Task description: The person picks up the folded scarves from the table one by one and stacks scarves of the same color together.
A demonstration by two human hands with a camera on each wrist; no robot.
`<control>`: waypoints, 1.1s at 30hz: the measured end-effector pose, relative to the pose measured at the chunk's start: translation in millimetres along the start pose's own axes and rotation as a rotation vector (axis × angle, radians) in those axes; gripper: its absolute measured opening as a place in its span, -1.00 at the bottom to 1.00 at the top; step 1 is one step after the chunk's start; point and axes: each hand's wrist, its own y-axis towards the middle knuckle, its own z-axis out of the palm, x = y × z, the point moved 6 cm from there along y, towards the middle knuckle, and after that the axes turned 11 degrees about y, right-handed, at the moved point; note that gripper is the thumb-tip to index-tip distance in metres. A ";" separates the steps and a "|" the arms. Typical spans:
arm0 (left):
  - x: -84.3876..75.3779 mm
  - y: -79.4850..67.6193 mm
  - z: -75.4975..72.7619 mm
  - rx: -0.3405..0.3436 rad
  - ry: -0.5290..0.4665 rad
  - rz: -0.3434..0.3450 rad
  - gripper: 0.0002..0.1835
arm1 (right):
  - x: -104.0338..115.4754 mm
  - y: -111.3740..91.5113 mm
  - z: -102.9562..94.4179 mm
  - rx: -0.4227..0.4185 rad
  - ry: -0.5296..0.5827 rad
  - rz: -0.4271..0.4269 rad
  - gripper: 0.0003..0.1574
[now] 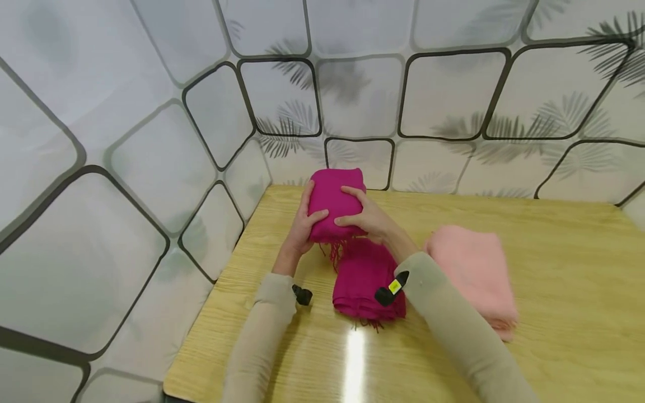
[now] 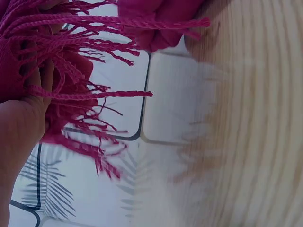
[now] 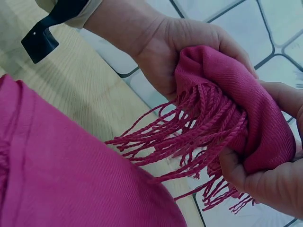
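Note:
A folded magenta scarf [image 1: 332, 196] is held up above the table between both hands. My left hand [image 1: 301, 224] grips its left side, the thumb lying across the near face. On the right side my right hand [image 1: 370, 215] holds it, fingers and thumb spread over the same face. Twisted fringe [image 3: 203, 137] hangs from the scarf's lower end, as the right wrist view shows up close. Just below, a second folded magenta scarf [image 1: 360, 282] lies on the table, partly covered by the right wrist in the head view.
To the right, a folded pale pink scarf [image 1: 473, 274] lies on the wooden table [image 1: 569, 291], overlapped by my right forearm. Patterned fabric walls [image 1: 443, 95] rise behind the table and along its left side.

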 end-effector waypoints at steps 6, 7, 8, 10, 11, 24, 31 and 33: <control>0.0 -0.3 9.0 0.024 -0.007 0.033 -0.18 | 2.8 -10.9 -4.0 -0.003 -0.006 -0.062 0.08; 0.5 0.4 9.8 0.031 -0.005 0.037 -0.18 | 3.0 -12.1 -5.0 -0.007 -0.008 -0.070 0.08; 0.5 0.9 11.1 0.037 0.000 0.041 -0.18 | 3.1 -13.4 -6.0 -0.010 -0.007 -0.077 0.07; 0.8 2.0 14.2 0.055 0.015 0.047 -0.17 | 2.5 -15.9 -8.4 -0.013 -0.004 -0.083 0.06; 1.1 2.4 15.7 0.066 0.020 0.051 -0.17 | 1.8 -16.9 -9.8 -0.013 0.000 -0.084 0.06; 3.0 -0.3 34.2 0.139 0.058 0.047 -0.14 | -4.6 -37.8 -18.8 -0.031 0.042 -0.118 0.08; 3.6 -8.9 44.5 0.189 0.053 0.028 -0.15 | -7.8 -53.5 -21.8 -0.054 0.020 -0.113 0.06; 4.3 -11.4 46.7 0.201 0.053 0.021 -0.15 | -9.2 -58.4 -21.7 -0.062 0.020 -0.107 0.06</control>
